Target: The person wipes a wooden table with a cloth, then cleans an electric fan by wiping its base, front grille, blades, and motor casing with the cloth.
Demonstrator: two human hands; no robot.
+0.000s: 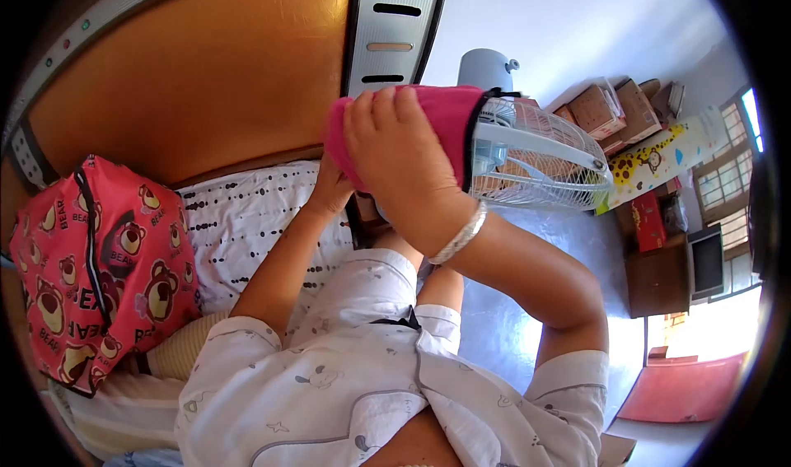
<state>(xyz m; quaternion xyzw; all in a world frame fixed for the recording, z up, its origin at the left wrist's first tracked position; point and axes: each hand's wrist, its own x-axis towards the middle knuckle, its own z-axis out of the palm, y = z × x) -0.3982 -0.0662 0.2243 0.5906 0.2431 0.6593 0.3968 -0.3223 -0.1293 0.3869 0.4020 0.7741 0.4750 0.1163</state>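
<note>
Between both hands: pink cloth (449, 117) is looking light, soft.
Right hand (402, 150): is clasping its upper side.
Left hand (332, 189): is reaching underneath, grip hidden.
Black edge (470, 142): is probably offering firmest hold.

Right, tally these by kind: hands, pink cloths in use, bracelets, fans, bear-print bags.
Hands, left hand and right hand: 2
Pink cloth: 1
White bracelet: 1
Fan: 1
Bear-print bag: 1
Total: 6
</note>
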